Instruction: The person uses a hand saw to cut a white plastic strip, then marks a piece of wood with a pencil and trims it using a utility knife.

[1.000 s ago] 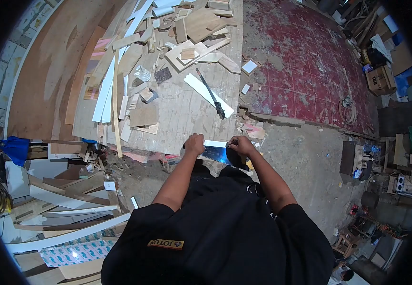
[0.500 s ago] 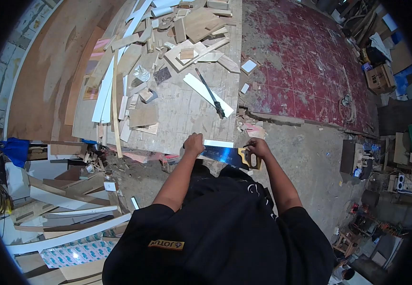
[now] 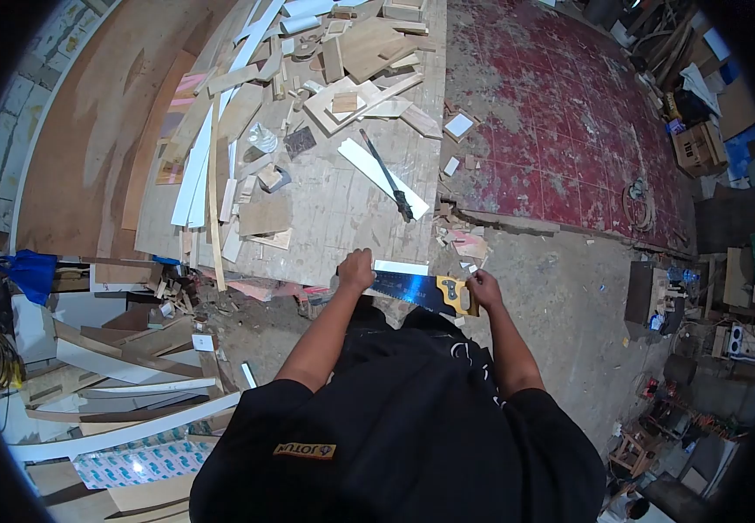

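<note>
A hand saw (image 3: 408, 288) with a shiny blue blade and a yellow and dark handle lies across in front of my body, teeth facing me. My right hand (image 3: 484, 289) is closed on the back of its handle. My left hand (image 3: 356, 268) is closed at the far end of the blade, by the workbench's near edge. Just beyond the blade, a short white strip (image 3: 401, 267) runs alongside it. The left fingers hide whether they grip the blade's end, the strip or both.
The wooden workbench (image 3: 334, 218) carries a white board (image 3: 360, 162) with a dark, thin-shafted tool (image 3: 386, 176) across it, and a heap of wood offcuts (image 3: 369, 52) farther back. Curved panels (image 3: 125, 375) lie at left. A red tiled surface (image 3: 551, 131) spreads at right.
My right hand has moved slightly right and toward me, showing more of the yellow handle. The saw has shifted a little with it. My left hand stays almost in place.
</note>
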A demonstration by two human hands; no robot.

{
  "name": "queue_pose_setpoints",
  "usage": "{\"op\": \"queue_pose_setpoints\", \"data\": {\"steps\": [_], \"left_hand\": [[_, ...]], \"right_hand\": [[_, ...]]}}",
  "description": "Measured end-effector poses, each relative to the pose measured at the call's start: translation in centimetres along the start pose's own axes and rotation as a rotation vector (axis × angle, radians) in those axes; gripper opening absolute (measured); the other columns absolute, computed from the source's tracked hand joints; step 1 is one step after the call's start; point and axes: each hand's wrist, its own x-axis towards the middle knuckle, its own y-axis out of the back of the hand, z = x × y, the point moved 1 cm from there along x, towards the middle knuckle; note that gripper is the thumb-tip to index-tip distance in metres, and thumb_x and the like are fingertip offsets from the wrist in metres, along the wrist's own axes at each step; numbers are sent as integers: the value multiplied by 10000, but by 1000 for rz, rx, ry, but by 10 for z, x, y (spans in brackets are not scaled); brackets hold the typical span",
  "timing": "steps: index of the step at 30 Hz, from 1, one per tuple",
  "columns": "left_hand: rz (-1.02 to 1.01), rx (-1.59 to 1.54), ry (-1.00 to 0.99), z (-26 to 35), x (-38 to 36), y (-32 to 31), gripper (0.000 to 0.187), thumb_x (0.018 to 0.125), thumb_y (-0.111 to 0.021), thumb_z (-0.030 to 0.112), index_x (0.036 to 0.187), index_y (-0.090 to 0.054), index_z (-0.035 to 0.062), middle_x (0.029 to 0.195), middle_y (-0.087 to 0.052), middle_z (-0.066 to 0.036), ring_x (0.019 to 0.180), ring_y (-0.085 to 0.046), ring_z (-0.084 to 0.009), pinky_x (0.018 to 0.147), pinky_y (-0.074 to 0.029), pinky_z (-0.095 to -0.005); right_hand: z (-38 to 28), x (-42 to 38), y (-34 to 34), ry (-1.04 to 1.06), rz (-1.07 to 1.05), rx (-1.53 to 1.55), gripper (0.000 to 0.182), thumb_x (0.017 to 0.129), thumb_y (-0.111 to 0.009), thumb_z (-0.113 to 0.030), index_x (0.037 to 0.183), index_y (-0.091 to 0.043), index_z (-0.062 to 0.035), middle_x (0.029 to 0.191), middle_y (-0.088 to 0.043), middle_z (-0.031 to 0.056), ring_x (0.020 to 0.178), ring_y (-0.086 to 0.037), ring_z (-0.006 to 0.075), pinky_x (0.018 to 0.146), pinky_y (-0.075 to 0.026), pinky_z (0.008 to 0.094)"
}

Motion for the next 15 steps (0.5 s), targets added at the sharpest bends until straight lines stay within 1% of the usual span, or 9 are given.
{"op": "queue_pose_setpoints", "data": {"steps": [1, 5, 7, 8, 9, 11, 12, 13, 15], "left_hand": [[26, 12, -25, 0, -3, 0, 359, 712, -785, 159, 1003, -598, 61, 1039, -625, -156, 1016, -624, -376, 854, -537, -484], [155, -46, -128, -4, -22, -3, 430, 742, -794, 204, 1079, -571, 57, 1108, -585, -148, 1087, -578, -371, 871, -507, -497], [217, -69, -130, 0, -36, 6, 494, 751, -790, 214, 1154, -550, 57, 1169, -559, -160, 1142, -541, -377, 916, -477, -501], [280, -95, -138, 4, -43, 12, 560, 760, -785, 224, 1229, -528, 57, 1230, -533, -172, 1197, -504, -382, 960, -446, -506], [281, -96, -138, 11, -51, 21, 560, 760, -785, 224, 1229, -528, 57, 1230, -533, -172, 1197, -504, -382, 960, -446, -506], [570, -109, -70, 19, -67, 36, 721, 770, -782, 237, 1366, -432, 35, 1332, -480, -216, 1266, -443, -416, 1039, -376, -516], [592, -171, -21, 15, -68, 36, 819, 796, -770, 258, 1437, -326, 5, 1416, -403, -274, 1311, -399, -443, 1080, -338, -514], [596, -172, -15, 10, -65, 29, 819, 796, -770, 258, 1437, -326, 5, 1416, -403, -274, 1311, -399, -443, 1080, -338, -514], [615, -534, 188, -1, -57, 12, 811, 828, -758, 305, 1423, -316, -26, 1401, -421, -291, 1295, -440, -418, 1053, -366, -524]], "right_hand": [[-8, -2, -5, 30, -2, -13, 261, 904, -636, -258, 897, -641, 2, 785, -684, 142, 715, -647, 211, 698, -511, 372], [-37, -9, -1, -79, 15, -133, 281, 907, -635, -266, 864, -641, 12, 744, -673, 136, 678, -632, 203, 665, -497, 387], [-38, -11, -2, -172, 25, 136, 344, 883, -652, -330, 813, -634, 6, 783, -657, 185, 694, -625, 276, 665, -480, 419], [-41, -12, 2, -126, 46, 120, 343, 880, -660, -309, 775, -622, 15, 722, -627, 160, 644, -582, 227, 644, -467, 393], [-35, -8, -3, -126, 46, 119, 343, 880, -660, -309, 775, -622, 15, 722, -627, 160, 644, -582, 227, 644, -467, 393], [-20, 2, -16, -40, 126, 165, 314, 949, -635, -249, 726, -551, -44, 618, -568, 40, 513, -514, 129, 487, -422, 327], [-29, 3, -16, -35, 122, 163, 314, 949, -635, -249, 726, -551, -44, 618, -568, 40, 513, -514, 129, 487, -422, 327], [-47, 1, -16, -53, 118, 259, 322, 962, -626, -253, 719, -531, -65, 608, -546, 21, 490, -481, 115, 461, -397, 310], [-84, -1, -21, -64, 106, 353, 332, 975, -618, -257, 712, -512, -85, 598, -524, 2, 468, -449, 101, 436, -373, 292]]}}
